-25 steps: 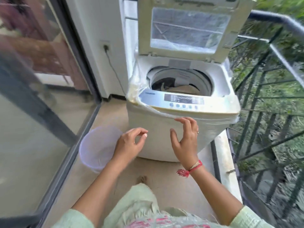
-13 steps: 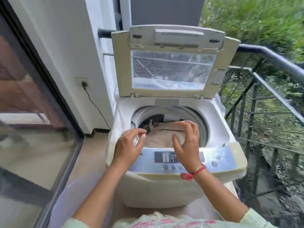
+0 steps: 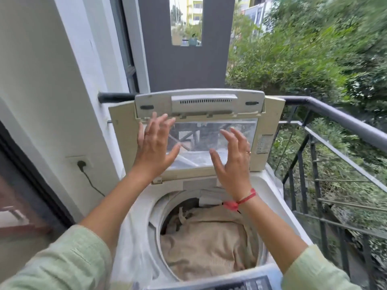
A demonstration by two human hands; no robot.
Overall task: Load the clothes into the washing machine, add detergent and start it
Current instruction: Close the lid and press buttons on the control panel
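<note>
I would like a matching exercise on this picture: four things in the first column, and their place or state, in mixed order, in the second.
Column one:
1. washing machine lid
2. beige cloth
3. black plug
4. red thread

Column two:
a. in the wall socket
b. standing open
c. tied round a wrist
d. inside the drum

Pairs: 1-b, 2-d, 3-a, 4-c.

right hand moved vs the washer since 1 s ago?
Yes. The right hand rose from in front of the washer body, below the control panel, to in front of the raised lid, fingers spread.
</note>
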